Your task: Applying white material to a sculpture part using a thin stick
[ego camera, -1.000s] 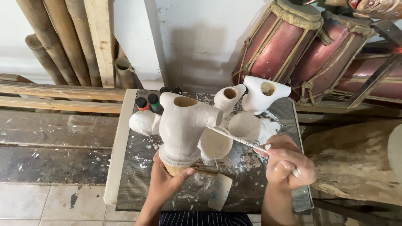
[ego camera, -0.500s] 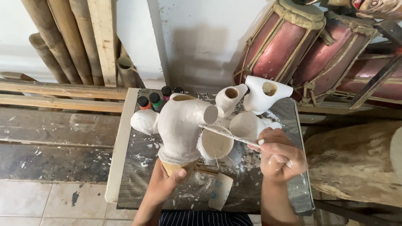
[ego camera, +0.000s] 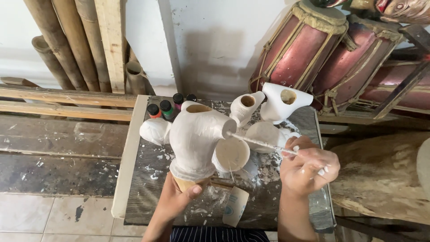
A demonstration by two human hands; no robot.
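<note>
Now the left hand [ego camera: 177,199] is clamped around the bare wooden base of a white-coated torso figure [ego camera: 195,136], holding it upright above the small paint-spattered table [ego camera: 134,148]. The right hand [ego camera: 309,166] pinches a thin white-smeared brush [ego camera: 262,142], fingers closed on its handle, and the tip sits right against the figure's stubby arm end. Just behind that arm, a small cup of white paint [ego camera: 230,154] stands on the table. Two more white torso pieces [ego camera: 268,104] stand further back, near the table's far edge. A cluster of small paint bottles [ego camera: 168,107] with dark caps waits at the far left corner. Reddish drums [ego camera: 313,49] lean against the wall beyond.
</note>
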